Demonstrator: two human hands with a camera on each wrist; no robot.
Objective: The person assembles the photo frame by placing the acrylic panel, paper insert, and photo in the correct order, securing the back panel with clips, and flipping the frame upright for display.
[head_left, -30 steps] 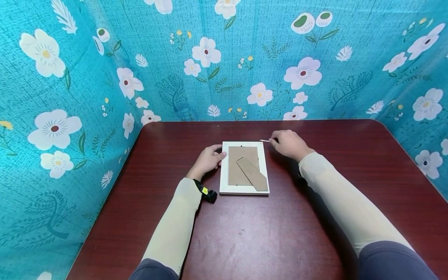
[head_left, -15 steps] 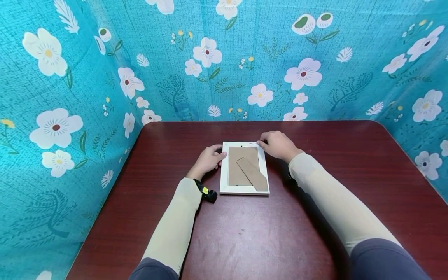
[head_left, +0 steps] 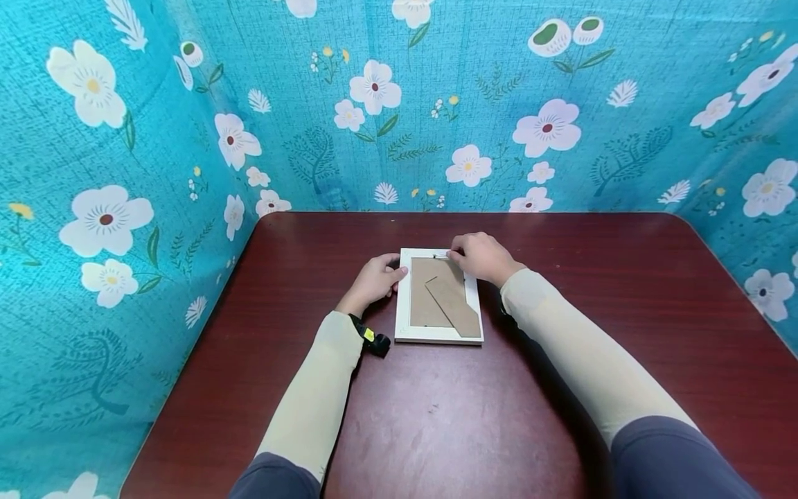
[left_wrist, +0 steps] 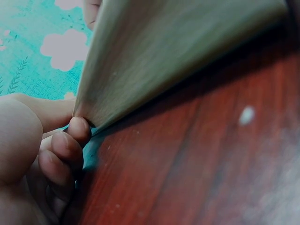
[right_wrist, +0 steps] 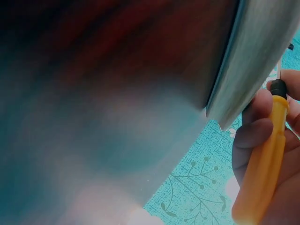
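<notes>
A white picture frame (head_left: 404,305) lies face down on the table, its brown backing board (head_left: 425,305) and slanted easel leg (head_left: 458,310) showing. My left hand (head_left: 372,283) holds the frame's left edge, thumb on top; the left wrist view has the fingers curled at the frame's side (left_wrist: 122,84). Over the frame's top right corner, my right hand (head_left: 485,258) grips a screwdriver (right_wrist: 260,173) with a yellow handle and black collar. Its thin shaft points left, with the tip close to a small dark tab at the backing's top edge. In the head view the handle is hidden by the hand.
The dark red wooden table (head_left: 430,416) spreads around the frame. Blue flowered cloth (head_left: 349,159) hangs along its back and sides. A black wrist camera (head_left: 377,343) on the left wrist sits near the frame's lower left corner.
My right hand has moved left with the screwdriver, from beside the frame to over its top right corner, bringing the tip to the backing's top edge. My left hand keeps its hold.
</notes>
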